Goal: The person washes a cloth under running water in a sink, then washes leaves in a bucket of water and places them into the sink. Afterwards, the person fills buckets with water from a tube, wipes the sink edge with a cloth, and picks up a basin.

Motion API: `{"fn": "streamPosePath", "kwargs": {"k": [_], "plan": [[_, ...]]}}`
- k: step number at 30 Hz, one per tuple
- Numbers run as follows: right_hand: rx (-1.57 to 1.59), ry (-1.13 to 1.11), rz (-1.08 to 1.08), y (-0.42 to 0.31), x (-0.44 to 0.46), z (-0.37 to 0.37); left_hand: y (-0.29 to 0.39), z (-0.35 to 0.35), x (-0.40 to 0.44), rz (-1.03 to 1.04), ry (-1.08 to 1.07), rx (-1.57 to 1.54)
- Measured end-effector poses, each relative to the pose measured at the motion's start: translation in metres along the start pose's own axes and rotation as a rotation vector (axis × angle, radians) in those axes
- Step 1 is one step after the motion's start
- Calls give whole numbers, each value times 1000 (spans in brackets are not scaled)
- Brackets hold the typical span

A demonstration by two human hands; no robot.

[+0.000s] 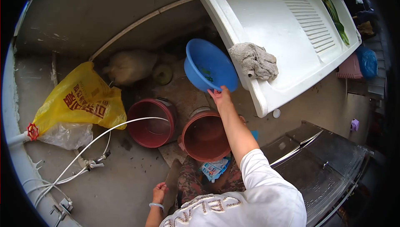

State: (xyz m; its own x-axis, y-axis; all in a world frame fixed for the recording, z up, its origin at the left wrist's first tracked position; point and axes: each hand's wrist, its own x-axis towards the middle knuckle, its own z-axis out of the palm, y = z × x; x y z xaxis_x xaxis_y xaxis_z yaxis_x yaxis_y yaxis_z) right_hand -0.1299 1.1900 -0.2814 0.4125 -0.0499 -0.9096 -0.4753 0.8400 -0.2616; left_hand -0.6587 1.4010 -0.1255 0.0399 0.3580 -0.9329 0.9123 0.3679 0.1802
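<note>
My right hand (221, 93) grips the near rim of a blue plastic basin (216, 64). The basin is tilted, with a few bits of green leaf (206, 73) inside. Down by my left leg, my left hand (159, 191) is closed with nothing visible in it, a pale bracelet at the wrist. Under my right forearm stands a reddish-brown bucket (206, 137). To its left is a dark red bucket (150, 123), with the end of a white hose (137, 120) reaching over its mouth.
A white sink (266, 23) with a grey rag (255, 60) on its edge and long green leaves (333, 12) stands at the upper right. A yellow bag (81, 100) lies left, near a red valve handle (33, 131). A dark metal cabinet (316, 160) is at my right.
</note>
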Motion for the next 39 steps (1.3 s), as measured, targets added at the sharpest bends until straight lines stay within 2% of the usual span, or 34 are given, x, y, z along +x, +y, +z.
{"fn": "streamPosePath", "kwargs": {"k": [4,6,8,10,12,14,15,16,18,20,23,26,30,34,39], "plan": [[419,-120,335,6,-23,4,19,7,-8,28,-50,22],[456,-95,399,20,-37,20,31,9,-12,42,-54,33],[412,38,444,57,-56,42,40,6,-15,55,-60,53],[355,-19,525,80,-75,50,47,-1,-14,70,-59,61],[334,-177,634,97,-92,43,56,-7,-13,73,-39,77],[213,-187,650,102,-127,38,62,-10,-13,75,-40,100],[152,-176,636,105,-142,27,65,-12,-9,82,-50,115],[102,-271,640,111,-141,5,67,-14,-5,93,-62,130],[-53,-172,577,96,-175,-15,75,-16,4,118,-76,174],[-247,-183,465,82,-203,-56,87,-13,18,158,-97,217],[-332,-101,363,67,-236,-129,111,-7,34,196,-143,264],[-320,-10,254,55,-260,-170,127,0,38,208,-181,227],[-314,64,169,29,-282,-187,125,6,31,214,-187,193],[-303,41,149,15,-282,-183,117,13,18,172,-187,219],[-272,-106,147,-1,-242,-165,112,39,33,234,-86,204]]}}
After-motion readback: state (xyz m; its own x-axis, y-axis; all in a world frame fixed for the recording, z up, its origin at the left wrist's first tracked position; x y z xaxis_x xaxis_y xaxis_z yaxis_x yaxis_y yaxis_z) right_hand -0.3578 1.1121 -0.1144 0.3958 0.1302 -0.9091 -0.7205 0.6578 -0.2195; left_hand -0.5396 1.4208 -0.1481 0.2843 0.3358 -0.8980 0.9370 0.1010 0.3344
